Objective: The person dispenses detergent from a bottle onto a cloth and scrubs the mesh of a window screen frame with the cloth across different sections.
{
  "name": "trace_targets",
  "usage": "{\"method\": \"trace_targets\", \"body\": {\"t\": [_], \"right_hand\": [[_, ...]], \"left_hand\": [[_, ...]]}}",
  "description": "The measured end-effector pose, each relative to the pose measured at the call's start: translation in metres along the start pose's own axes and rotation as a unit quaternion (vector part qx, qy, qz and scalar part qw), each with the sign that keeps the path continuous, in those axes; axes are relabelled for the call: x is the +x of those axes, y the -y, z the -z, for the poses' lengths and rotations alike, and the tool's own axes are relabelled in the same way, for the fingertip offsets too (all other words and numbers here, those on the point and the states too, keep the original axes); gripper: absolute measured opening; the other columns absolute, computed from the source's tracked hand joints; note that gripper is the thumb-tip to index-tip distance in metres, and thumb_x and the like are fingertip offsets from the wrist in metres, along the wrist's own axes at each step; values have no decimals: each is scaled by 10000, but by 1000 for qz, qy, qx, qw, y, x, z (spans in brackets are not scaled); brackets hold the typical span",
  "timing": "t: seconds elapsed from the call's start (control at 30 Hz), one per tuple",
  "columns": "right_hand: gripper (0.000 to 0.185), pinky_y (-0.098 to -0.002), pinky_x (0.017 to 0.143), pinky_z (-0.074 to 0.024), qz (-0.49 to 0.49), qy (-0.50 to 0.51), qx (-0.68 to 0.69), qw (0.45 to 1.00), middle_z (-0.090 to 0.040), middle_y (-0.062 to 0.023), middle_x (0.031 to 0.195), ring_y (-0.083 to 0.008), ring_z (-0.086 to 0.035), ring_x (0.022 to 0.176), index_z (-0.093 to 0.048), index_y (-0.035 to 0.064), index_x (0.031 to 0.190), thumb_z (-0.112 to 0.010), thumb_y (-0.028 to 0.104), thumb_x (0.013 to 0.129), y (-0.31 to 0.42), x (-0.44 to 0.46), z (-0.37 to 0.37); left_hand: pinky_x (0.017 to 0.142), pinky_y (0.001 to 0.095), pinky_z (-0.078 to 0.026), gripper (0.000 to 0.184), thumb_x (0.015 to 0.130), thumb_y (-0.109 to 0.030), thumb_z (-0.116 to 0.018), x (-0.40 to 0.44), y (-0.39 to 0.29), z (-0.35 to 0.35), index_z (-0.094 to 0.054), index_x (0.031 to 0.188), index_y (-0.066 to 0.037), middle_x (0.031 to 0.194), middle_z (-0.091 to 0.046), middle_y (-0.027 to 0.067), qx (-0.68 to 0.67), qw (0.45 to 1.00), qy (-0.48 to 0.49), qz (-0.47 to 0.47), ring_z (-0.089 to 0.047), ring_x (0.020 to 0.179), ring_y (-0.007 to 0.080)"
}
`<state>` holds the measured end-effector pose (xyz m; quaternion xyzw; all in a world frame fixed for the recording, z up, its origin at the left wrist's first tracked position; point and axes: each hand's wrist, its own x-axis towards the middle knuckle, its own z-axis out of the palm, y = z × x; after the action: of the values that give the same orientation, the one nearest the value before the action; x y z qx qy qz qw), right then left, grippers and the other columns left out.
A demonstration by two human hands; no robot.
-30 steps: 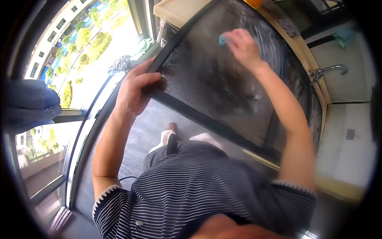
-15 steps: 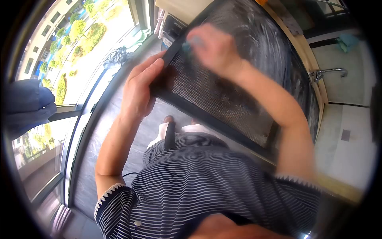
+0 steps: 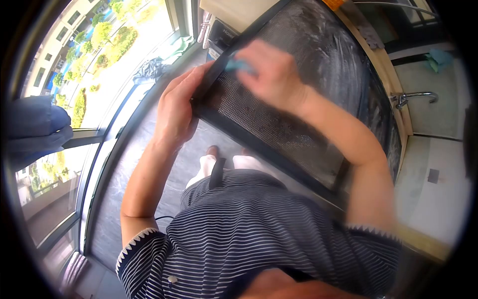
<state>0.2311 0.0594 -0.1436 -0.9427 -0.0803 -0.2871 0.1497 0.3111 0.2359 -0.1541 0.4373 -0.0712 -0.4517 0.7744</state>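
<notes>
A large window screen (image 3: 264,117) with a dark frame and grey mesh lies tilted in front of me, with whitish smears like suds over its upper part. My left hand (image 3: 178,102) is closed around the frame at its near left corner, thumb side hidden behind the edge. Over the mesh, close to the same left edge, my right hand (image 3: 274,74) is closed on a small teal-blue thing (image 3: 240,65). Motion blur hides whether that is a brush or a cloth. It touches or nearly touches the frame's inner side.
To the right is a white basin (image 3: 438,112) with a chrome tap (image 3: 416,95) and a teal cloth (image 3: 439,59) beyond it. Windows line the left, with crumpled cloths (image 3: 152,70) on the sill. A dark box (image 3: 224,34) stands behind the screen's left edge. Grey floor (image 3: 149,144) lies below.
My right hand has moved slightly down with the teal-blue thing, staying by the left edge. My left hand keeps its hold on the frame; the view has shifted slightly.
</notes>
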Motion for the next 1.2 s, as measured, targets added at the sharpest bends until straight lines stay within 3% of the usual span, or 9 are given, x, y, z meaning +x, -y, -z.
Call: {"method": "trace_targets", "body": {"t": [0.13, 0.27, 0.33, 0.4, 0.53, 0.73, 0.87, 1.1, 1.2], "right_hand": [[151, -359, 579, -462, -195, -14, -192, 962, -591, -112, 736, -290, -575, 663, -590, 52, 820, -562, 181, 748, -113, 7, 3], [161, -353, 573, -476, -266, 21, -66, 961, -606, -127, 726, -272, -595, 656, -568, 34, 733, -565, 195, 746, -56, 18, 3], [139, -354, 581, -469, -223, 18, 110, 968, -584, -131, 707, -285, -584, 640, -565, 34, 755, -609, 162, 724, 12, 8, 5], [165, -368, 570, -461, -95, 28, 120, 988, -554, -112, 720, -296, -566, 634, -560, 42, 815, -631, 137, 700, 57, 5, 2], [147, -343, 545, -459, -66, 79, 175, 979, -542, -86, 705, -268, -567, 631, -579, 47, 797, -645, 112, 683, 58, 0, 9], [173, -320, 533, -458, -50, 191, 195, 961, -537, -67, 719, -236, -565, 630, -578, 40, 814, -653, 64, 660, 58, -22, 47], [199, -324, 552, -459, 22, 71, 133, 988, -530, -72, 753, -242, -555, 641, -565, 44, 848, -643, 83, 670, 53, 3, 3], [262, -324, 641, -466, -104, 297, 152, 937, -554, -103, 808, -266, -563, 743, -562, 42, 948, -623, 43, 693, 55, -31, 68], [263, -321, 647, -465, -64, 241, 131, 960, -545, -80, 826, -240, -554, 748, -547, 33, 928, -633, 53, 680, 56, -25, 69]], "left_hand": [[633, 233, -462, 349, 893, -230, -418, 2, -4, 0, -537, 1079, 39, 924, -581, 98, 19, 1000, 11, -5, -564, 761, 154], [597, 232, -456, 338, 883, -236, -443, 3, -2, 0, -555, 1050, 36, 888, -586, 91, 2, 1000, -29, 1, -565, 709, 156], [595, 235, -456, 332, 878, -233, -454, 5, -1, 0, -559, 1039, 38, 881, -588, 92, -19, 999, -26, 3, -564, 696, 158], [593, 251, -458, 329, 873, -230, -465, 7, 2, 7, -564, 1026, 44, 875, -592, 95, -34, 999, -24, -1, -562, 709, 159], [654, 259, -453, 343, 881, -251, -455, 6, 3, 3, -576, 1009, 43, 903, -594, 101, -21, 997, -72, -16, -550, 786, 156], [712, 248, -446, 377, 893, -272, -435, -3, 6, 2, -568, 1020, 57, 943, -594, 115, -37, 998, -51, -16, -554, 821, 158], [733, 256, -450, 374, 889, -267, -445, 3, 10, 5, -567, 1022, 61, 953, -595, 119, -43, 998, -36, -33, -558, 842, 168], [749, 270, -453, 388, 890, -274, -445, 0, 6, 6, -562, 1035, 66, 980, -590, 135, -48, 997, -52, -6, -562, 851, 184], [748, 274, -455, 398, 891, -280, -443, -1, 4, 5, -559, 1036, 72, 986, -587, 142, -27, 998, -49, -1, -565, 842, 187]]}}
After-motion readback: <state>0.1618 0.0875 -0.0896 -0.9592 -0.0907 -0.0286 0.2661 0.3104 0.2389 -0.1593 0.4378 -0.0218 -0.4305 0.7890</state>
